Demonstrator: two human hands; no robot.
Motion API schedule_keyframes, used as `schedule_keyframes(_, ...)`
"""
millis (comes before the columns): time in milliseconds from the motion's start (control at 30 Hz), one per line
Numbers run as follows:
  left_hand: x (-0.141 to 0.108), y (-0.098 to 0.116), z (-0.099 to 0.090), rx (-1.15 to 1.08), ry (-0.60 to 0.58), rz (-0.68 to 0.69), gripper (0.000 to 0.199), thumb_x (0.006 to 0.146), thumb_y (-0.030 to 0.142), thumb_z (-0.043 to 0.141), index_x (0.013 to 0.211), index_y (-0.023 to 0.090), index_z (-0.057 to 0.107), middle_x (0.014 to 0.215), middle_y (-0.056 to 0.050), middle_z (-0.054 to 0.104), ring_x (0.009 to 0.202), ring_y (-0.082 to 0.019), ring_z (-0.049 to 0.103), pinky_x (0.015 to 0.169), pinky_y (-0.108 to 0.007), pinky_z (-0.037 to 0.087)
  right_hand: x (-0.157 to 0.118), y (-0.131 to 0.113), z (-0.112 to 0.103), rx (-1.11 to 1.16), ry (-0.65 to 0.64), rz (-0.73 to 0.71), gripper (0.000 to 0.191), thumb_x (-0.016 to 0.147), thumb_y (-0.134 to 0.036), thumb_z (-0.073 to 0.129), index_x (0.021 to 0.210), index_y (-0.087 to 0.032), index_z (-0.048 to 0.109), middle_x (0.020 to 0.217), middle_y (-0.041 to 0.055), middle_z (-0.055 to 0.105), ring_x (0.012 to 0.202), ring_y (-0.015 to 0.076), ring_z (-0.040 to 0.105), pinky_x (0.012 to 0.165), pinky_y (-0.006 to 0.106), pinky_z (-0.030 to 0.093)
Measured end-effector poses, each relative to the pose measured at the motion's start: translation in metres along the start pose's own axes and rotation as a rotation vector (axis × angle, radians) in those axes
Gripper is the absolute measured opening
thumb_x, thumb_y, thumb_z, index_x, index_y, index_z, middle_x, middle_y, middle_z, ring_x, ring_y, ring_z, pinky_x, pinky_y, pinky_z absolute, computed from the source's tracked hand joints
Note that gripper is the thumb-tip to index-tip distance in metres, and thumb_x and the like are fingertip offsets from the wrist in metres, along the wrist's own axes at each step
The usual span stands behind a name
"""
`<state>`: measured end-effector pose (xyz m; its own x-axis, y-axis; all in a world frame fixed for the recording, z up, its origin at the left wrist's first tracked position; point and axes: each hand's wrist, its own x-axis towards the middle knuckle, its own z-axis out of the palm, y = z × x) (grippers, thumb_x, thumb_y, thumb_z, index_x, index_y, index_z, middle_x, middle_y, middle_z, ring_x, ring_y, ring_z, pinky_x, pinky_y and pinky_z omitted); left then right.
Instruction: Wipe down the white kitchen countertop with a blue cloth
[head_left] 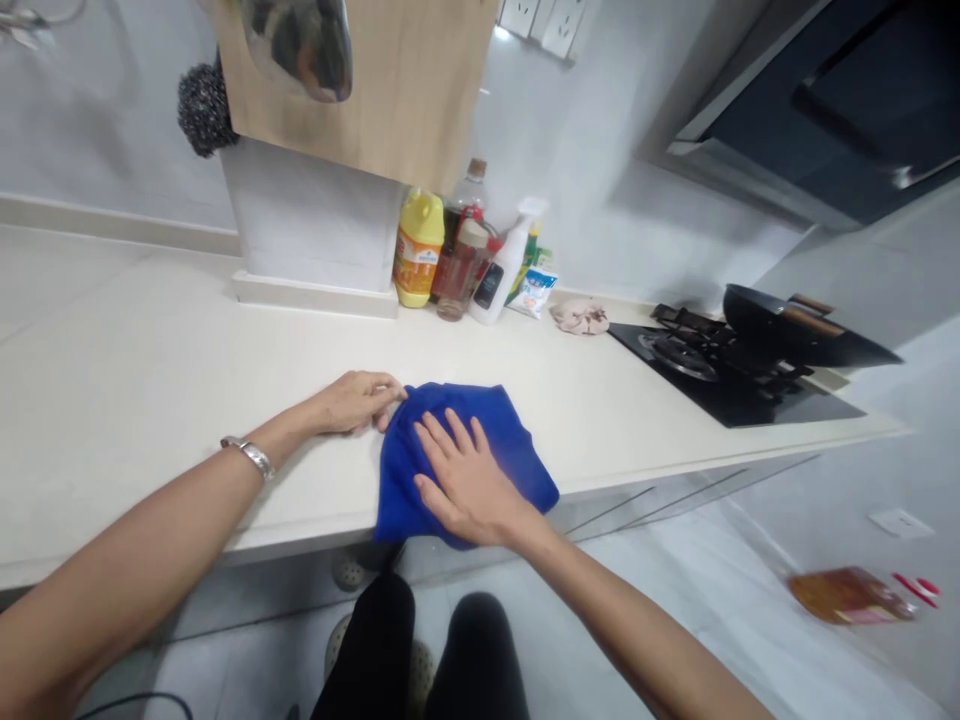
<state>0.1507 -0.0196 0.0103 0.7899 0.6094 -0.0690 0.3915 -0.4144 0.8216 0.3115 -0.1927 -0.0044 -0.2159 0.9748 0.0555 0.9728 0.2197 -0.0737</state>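
A blue cloth (517,440) lies spread on the white countertop (300,350), its near edge hanging over the counter's front. My right hand (465,485) rests flat on the cloth with the fingers stretched out. At the cloth's far left corner, my left hand (356,402) pinches the fabric between thumb and fingers. A silver bracelet (251,456) circles my left wrist.
Against the wall stand a yellow jug (418,250), dark bottles (461,270), a white spray bottle (504,268) and a small packet (535,290). A crumpled pale cloth (580,317) lies beside the gas stove (705,380), which bears a black wok (795,330). An oil bottle (847,595) is on the floor.
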Motion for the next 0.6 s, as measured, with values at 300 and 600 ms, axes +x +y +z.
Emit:
schedule_keyframes(300, 0.001, 0.011, -0.003, 0.068, 0.098, -0.055, 0.045, 0.092, 0.045, 0.044, 0.125, 0.019, 0.058, 0.053, 0.007, 0.049, 0.034, -0.008, 0.041, 0.036, -0.019, 0.030, 0.005, -0.076, 0.018, 0.007, 0.207, -0.021, 0.073, 0.098, -0.054, 0.034, 0.148, -0.001, 0.033, 0.154, 0.0226, 0.032, 0.142, 0.0480, 0.017, 0.112, 0.071, 0.016)
schedule_keyframes(600, -0.013, 0.006, -0.005, 0.461, 0.353, 0.099, 0.040, 0.089, 0.046, 0.045, 0.111, 0.023, 0.070, 0.045, 0.008, 0.046, 0.044, -0.008, 0.039, 0.051, -0.018, 0.032, -0.012, -0.045, 0.042, -0.249, 0.559, -0.311, 0.045, 0.102, -0.041, 0.038, 0.139, -0.018, 0.048, 0.148, 0.0074, 0.044, 0.132, 0.0311, 0.042, 0.107, 0.045, 0.041)
